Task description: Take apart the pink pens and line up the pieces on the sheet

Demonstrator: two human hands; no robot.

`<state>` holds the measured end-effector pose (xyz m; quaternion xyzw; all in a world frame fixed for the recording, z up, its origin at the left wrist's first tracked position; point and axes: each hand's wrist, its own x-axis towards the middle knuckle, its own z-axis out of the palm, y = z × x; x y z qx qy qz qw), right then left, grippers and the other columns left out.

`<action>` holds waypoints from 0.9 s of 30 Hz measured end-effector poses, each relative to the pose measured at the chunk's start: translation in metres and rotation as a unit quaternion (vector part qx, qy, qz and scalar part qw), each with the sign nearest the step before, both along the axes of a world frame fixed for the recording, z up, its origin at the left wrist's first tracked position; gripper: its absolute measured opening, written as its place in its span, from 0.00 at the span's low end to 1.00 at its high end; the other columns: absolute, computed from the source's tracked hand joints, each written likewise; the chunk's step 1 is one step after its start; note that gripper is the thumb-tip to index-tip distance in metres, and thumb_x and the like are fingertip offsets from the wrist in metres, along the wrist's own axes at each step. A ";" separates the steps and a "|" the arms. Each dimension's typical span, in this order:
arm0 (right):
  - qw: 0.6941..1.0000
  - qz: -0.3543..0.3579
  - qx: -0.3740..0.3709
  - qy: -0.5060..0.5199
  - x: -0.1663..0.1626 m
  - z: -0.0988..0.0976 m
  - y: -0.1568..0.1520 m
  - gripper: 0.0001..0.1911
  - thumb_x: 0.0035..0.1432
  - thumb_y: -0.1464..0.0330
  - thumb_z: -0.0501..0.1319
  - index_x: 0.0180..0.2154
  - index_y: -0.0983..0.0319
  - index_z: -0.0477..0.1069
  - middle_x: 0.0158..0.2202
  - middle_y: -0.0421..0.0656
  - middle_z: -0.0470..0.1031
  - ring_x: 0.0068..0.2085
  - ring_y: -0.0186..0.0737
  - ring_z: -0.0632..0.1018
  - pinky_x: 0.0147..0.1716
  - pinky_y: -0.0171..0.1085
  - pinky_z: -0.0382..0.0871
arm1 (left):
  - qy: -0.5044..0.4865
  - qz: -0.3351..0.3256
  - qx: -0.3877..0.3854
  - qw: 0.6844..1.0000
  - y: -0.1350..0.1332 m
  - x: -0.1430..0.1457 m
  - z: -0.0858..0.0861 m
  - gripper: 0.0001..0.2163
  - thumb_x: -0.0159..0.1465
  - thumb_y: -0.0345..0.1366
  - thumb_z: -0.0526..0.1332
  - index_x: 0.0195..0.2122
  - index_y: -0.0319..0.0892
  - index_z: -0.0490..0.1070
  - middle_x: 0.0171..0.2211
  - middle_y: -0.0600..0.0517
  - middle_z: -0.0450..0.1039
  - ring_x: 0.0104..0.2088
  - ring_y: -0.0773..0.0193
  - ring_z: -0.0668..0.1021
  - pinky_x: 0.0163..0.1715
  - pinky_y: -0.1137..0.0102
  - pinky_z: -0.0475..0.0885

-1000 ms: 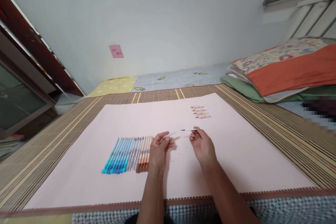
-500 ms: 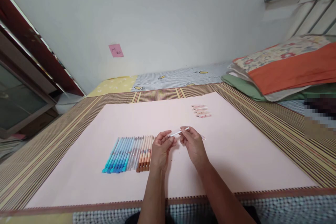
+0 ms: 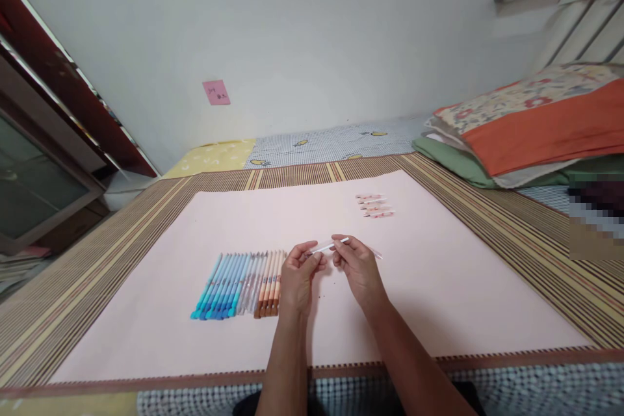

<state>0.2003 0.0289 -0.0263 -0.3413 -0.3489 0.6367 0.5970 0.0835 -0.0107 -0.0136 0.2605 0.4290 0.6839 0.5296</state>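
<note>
Above the pink sheet (image 3: pixel 160 260), a thin white stick (image 3: pixel 324 247), which looks like a pen refill, slants up to the right between my hands. My left hand (image 3: pixel 301 273) is closed on its lower left end, thumb against fingers. With a pinch, my right hand (image 3: pixel 358 270) grips it nearer the upper right end. Behind my right hand a slim clear piece (image 3: pixel 377 252) lies partly hidden. To the left is a row of light blue pens (image 3: pixel 225 279), clear pen barrels (image 3: pixel 250 283) and peach-and-brown pens (image 3: pixel 269 283), whose right end my left hand covers.
Several short, clear-and-pink pen parts with dark tips (image 3: pixel 377 206) lie at the sheet's far right. Tiny dark specks dot the sheet between my forearms. A striped mat (image 3: pixel 141 221) lies beneath. Folded bedding (image 3: pixel 536 123) is piled at right, and a pink note (image 3: pixel 216 92) hangs on the wall.
Both hands stay nearly in place around the white stick. My right fingers have shifted slightly left along it. The whole view has moved a little.
</note>
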 end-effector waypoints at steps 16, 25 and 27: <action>0.996 0.077 -0.045 0.031 0.012 0.000 0.004 0.18 0.40 0.59 0.78 0.31 0.62 0.80 0.23 0.37 0.75 0.28 0.34 0.75 0.34 0.37 0.72 | 0.035 -0.026 -0.004 0.999 0.001 0.001 0.000 0.22 0.46 0.38 0.77 0.42 0.38 0.77 0.25 0.53 0.78 0.26 0.67 0.78 0.31 0.73 0.73; 0.994 -0.074 -0.070 -0.041 0.109 -0.017 0.069 0.21 0.33 0.60 0.81 0.27 0.61 0.76 0.24 0.41 0.76 0.30 0.40 0.79 0.31 0.39 0.79 | -0.033 -0.006 -0.033 0.999 0.003 -0.012 -0.001 0.22 0.47 0.38 0.77 0.42 0.36 0.76 0.27 0.51 0.79 0.26 0.68 0.79 0.28 0.75 0.75; 0.992 -0.080 -0.073 -0.067 0.124 -0.020 0.086 0.20 0.34 0.62 0.81 0.25 0.61 0.73 0.24 0.42 0.76 0.30 0.41 0.79 0.31 0.40 0.80 | -0.042 -0.017 -0.033 0.998 0.003 -0.012 -0.002 0.19 0.48 0.36 0.77 0.40 0.36 0.77 0.27 0.51 0.79 0.26 0.68 0.79 0.28 0.75 0.75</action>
